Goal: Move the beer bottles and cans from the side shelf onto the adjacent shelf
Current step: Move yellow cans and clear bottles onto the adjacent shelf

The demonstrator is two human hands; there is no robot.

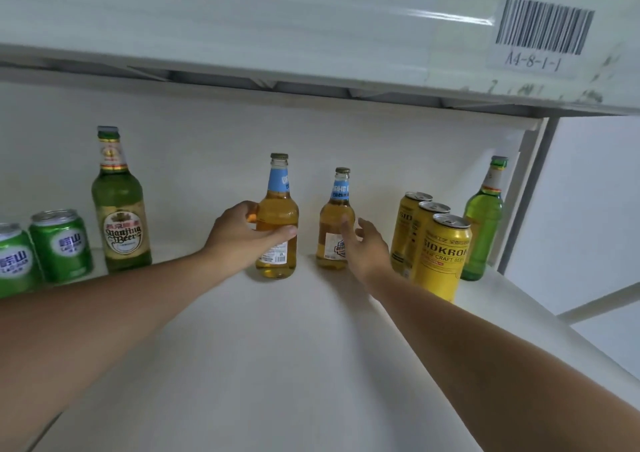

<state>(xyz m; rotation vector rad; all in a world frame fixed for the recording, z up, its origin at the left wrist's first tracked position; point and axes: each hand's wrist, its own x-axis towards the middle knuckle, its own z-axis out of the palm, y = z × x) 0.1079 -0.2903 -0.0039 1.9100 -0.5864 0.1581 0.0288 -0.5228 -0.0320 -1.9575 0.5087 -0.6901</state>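
- Amber bottle (277, 216) stands upright on the white shelf (277, 347) (centre), left hand (242, 235) curled round it.
- Second amber bottle (335, 219) at its 3 o'clock; right hand (363, 247) spread loosely, fingertips touching it.

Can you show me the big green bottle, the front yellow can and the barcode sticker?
Big green bottle (122, 237): head view, on its round label.
Front yellow can (443, 261): head view, on its lettered side.
Barcode sticker (543, 31): head view, on the black bars.
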